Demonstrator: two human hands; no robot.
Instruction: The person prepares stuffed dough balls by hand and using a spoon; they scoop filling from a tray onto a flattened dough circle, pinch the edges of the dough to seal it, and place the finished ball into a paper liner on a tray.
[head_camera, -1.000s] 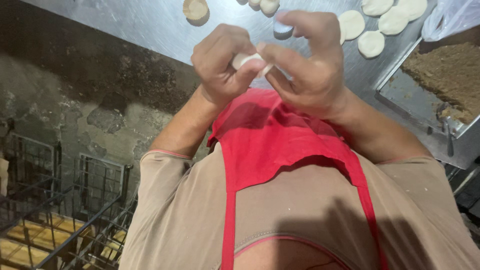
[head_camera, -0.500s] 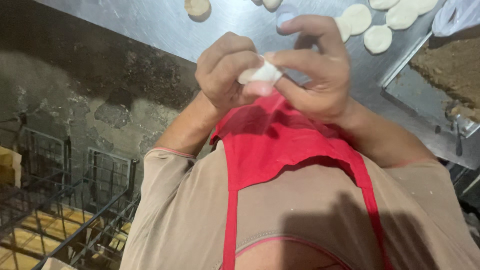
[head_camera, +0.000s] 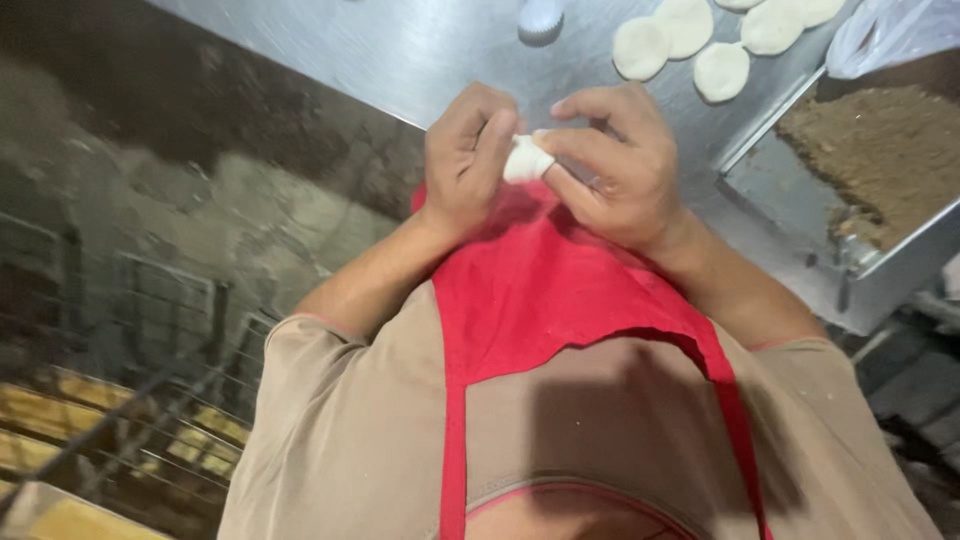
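Wearing a red apron (head_camera: 560, 290) over a beige shirt (head_camera: 380, 420), the person stands nearest the camera, both forearms raised over the near edge of the steel worktop (head_camera: 420, 50). Left hand (head_camera: 465, 160) and right hand (head_camera: 615, 165) meet there, each grip closed, fingertips pinching a small white dough piece (head_camera: 525, 160) held between them above the apron's top. Right of the hands sits a metal tray (head_camera: 800, 190) of brown crumbly filling (head_camera: 880, 150). Farther off lie flat dough rounds (head_camera: 690, 40) and a small fluted cutter (head_camera: 541, 17).
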